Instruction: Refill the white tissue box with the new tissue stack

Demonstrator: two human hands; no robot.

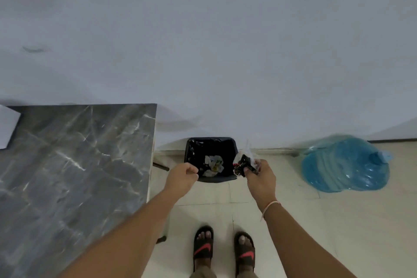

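Up close to the wall stands a big gray marble table [74, 165], with a white thing [8, 127] at its far left edge that may be the tissue box. On the floor lies a blue water bottle [345, 165]. Between them sits a black bin [211, 142] with crumpled paper [213, 165] inside. Just over its right rim, the right hand [261, 179] pinches a crumpled wrapper [244, 163]. The left hand [181, 178] has its fingers curled in, holding nothing I can see.
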